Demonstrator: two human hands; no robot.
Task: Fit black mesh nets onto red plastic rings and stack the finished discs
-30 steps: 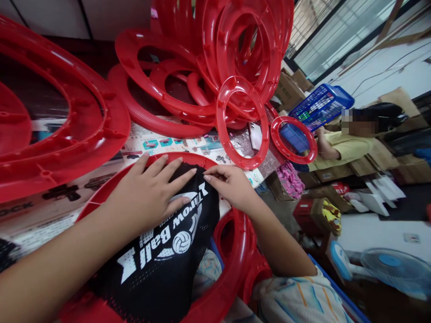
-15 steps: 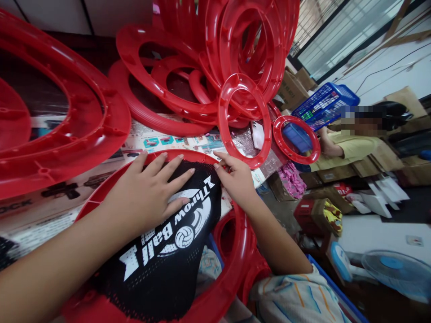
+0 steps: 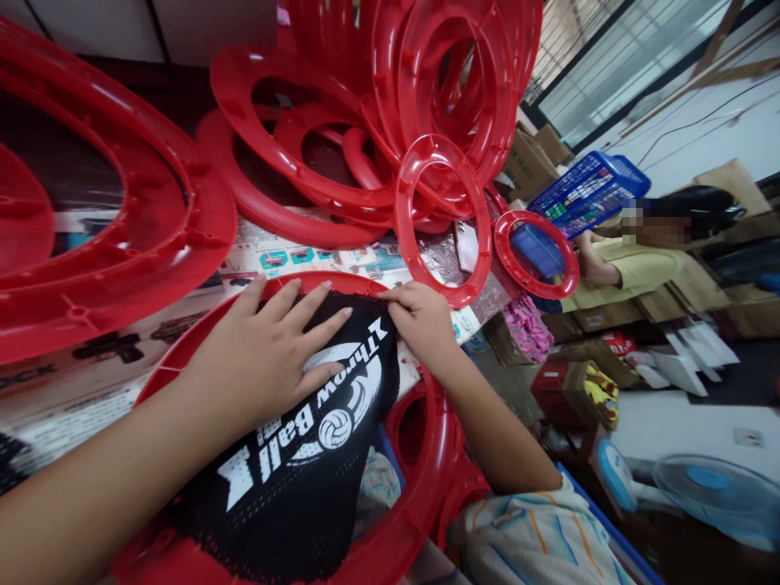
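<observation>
A black mesh cloth (image 3: pixel 305 496) with white "Throw Ball" lettering and a ball print lies across a large red plastic ring (image 3: pixel 420 487) in front of me. My left hand (image 3: pixel 277 349) rests flat on the cloth's upper left part, fingers spread toward the ring's far rim. At the cloth's upper right corner, my right hand (image 3: pixel 423 321) pinches the fabric edge between thumb and forefinger, beside the rim. Along its lower edge the cloth meets the ring, while its right side hangs loose, showing a gap to the ring.
Several red rings (image 3: pixel 292 138) are piled at the back, with larger ones (image 3: pixel 201 236) at left. Small red rings (image 3: pixel 536 253) stand at the table's right edge. Beyond are a blue basket (image 3: pixel 591 191), a person in a yellow shirt (image 3: pixel 639 264), cartons and a fan (image 3: pixel 712 487).
My right hand has shifted slightly left and down along the cloth's corner, its forefinger now more bent. My left hand stays in place. The co-worker has moved slightly.
</observation>
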